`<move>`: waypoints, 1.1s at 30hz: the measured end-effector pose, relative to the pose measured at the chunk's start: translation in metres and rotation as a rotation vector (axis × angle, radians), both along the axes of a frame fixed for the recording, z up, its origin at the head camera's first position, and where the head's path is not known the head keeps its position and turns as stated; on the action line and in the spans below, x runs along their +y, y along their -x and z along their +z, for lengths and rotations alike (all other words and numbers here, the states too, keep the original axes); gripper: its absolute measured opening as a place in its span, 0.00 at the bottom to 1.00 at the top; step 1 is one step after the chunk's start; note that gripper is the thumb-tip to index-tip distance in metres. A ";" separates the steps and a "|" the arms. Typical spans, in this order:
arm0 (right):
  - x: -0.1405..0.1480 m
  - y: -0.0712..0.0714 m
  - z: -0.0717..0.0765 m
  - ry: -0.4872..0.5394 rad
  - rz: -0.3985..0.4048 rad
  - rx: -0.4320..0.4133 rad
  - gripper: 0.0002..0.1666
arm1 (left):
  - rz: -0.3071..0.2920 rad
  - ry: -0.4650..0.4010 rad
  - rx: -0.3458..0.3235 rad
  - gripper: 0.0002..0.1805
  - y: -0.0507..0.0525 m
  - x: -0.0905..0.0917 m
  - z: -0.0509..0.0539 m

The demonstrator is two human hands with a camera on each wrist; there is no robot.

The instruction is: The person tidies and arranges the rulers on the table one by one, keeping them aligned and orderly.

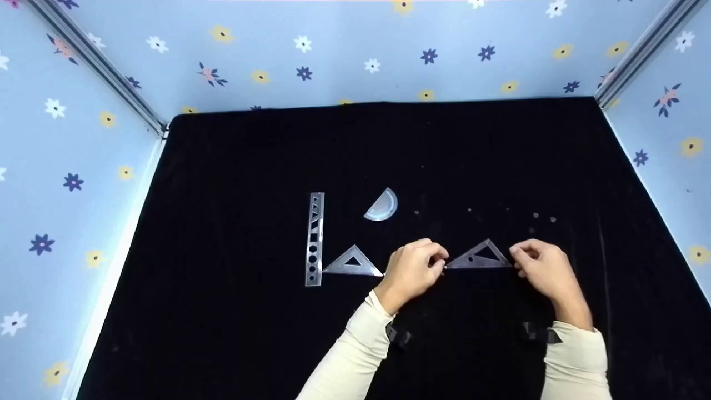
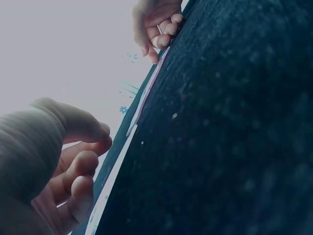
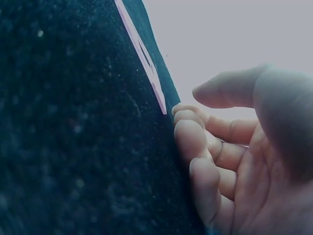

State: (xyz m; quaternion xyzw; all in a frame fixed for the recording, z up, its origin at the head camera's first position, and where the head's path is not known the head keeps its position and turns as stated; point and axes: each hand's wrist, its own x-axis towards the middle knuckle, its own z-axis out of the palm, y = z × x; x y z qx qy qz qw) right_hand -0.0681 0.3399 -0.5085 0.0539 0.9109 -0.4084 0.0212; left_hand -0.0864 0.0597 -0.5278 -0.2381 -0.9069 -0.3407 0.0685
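Observation:
My left hand (image 1: 414, 269) hovers low over the black cloth, fingers loosely bent; its thumb (image 2: 88, 125) and index finger are close together, with nothing visible between them. Beside it in the left wrist view runs a thin pale strip (image 2: 111, 183), mostly hidden by that hand in the head view. A clear set square (image 1: 479, 258) with a triangular cut-out lies flat between the hands. By its right corner is my right hand (image 1: 547, 269), fingers relaxed and bent; the right wrist view shows a gap between its thumb (image 3: 225, 89) and fingertips, apart from the set square (image 3: 146, 63).
Left of the hands a second set square (image 1: 354, 266) meets an upright stencil ruler (image 1: 314, 239) with cut-out shapes. A clear protractor (image 1: 383, 205) lies farther back. Flowered blue panels (image 1: 355, 50) bound the black cloth (image 1: 233, 183) at the back and sides.

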 end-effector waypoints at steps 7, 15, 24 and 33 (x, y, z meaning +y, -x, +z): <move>-0.004 0.000 -0.001 0.032 -0.060 0.035 0.12 | 0.035 -0.034 0.013 0.05 0.004 -0.006 0.001; -0.008 0.001 0.000 0.066 -0.149 0.091 0.12 | 0.100 -0.055 0.029 0.05 0.011 -0.018 0.003; -0.011 0.004 -0.002 0.159 -0.199 0.135 0.11 | 0.193 -0.067 0.016 0.06 0.018 -0.033 0.004; -0.014 0.005 -0.002 0.270 -0.167 0.130 0.12 | 0.260 0.000 0.077 0.04 0.024 -0.048 0.003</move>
